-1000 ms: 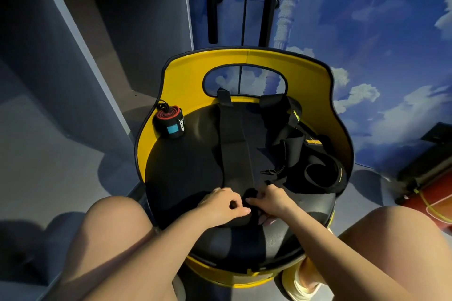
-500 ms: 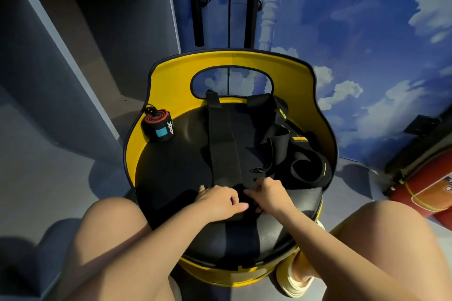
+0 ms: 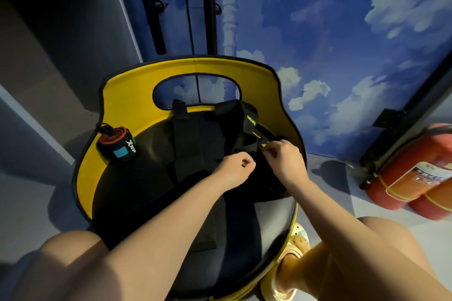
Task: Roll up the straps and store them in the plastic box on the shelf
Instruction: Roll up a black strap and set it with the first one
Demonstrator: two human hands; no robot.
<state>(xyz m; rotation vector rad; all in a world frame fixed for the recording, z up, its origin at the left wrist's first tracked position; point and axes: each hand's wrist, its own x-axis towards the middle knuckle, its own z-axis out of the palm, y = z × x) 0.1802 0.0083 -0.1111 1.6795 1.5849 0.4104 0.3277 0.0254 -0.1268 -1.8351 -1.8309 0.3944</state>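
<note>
Right hand (image 3: 285,162) fingertips pinch the yellow-tagged black strap (image 3: 254,134); left hand (image 3: 236,168) is curled at black webbing, grip unclear. Both have moved from the near seat edge to the far right of the chair (image 3: 117,178). Rolled wrap (image 3: 117,145) sits far left.

I see a yellow chair (image 3: 127,85) with a black seat; a rolled strap (image 3: 117,144) with red edge and blue patch lies at its 10 o'clock rim. Both hands work a tangle of black straps (image 3: 247,120) toward 2 o'clock: my right hand (image 3: 285,160) pinches a yellow-tagged end, my left hand (image 3: 236,168) is curled just beside it. Red extinguishers (image 3: 413,178) lie at 3 o'clock, well apart.
</note>
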